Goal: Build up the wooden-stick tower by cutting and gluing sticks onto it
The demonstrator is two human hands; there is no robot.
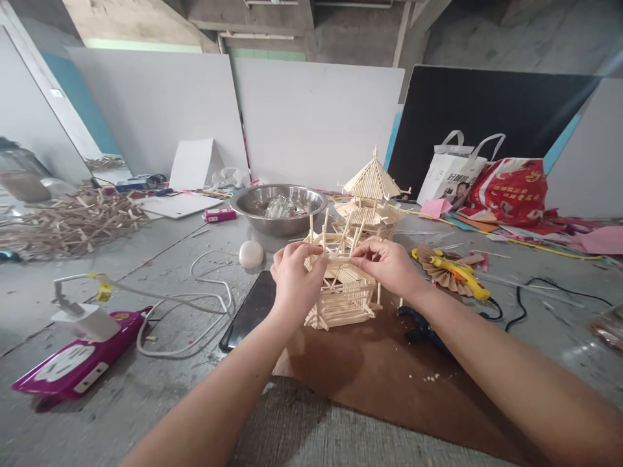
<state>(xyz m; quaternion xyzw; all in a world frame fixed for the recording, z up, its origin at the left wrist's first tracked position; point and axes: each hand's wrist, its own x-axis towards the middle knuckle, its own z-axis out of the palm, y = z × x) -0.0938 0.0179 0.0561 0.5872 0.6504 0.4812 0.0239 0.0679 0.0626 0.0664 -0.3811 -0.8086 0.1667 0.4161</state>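
A small openwork tower model made of thin wooden sticks [341, 314] stands on a brown sheet [350, 379] in front of me. At its upper edge, my left hand [298, 275] is closed in a pinch on the left end of a short wooden stick [337, 259]. My right hand [387, 264] pinches the right end of that stick. Several upright sticks rise just behind my fingers. Whether the stick is fixed to the model, I cannot tell. Directly behind stands a pagoda-like stick roof [372, 180] with a pointed top.
A yellow glue gun [460, 272] and a dark blue tool [423, 327] lie right of the model. To the left are a black phone [250, 314], a white cable, and a magenta power strip [80, 357]. Farther back are a metal bowl [277, 224], a stick pile [82, 220] and bags [509, 191].
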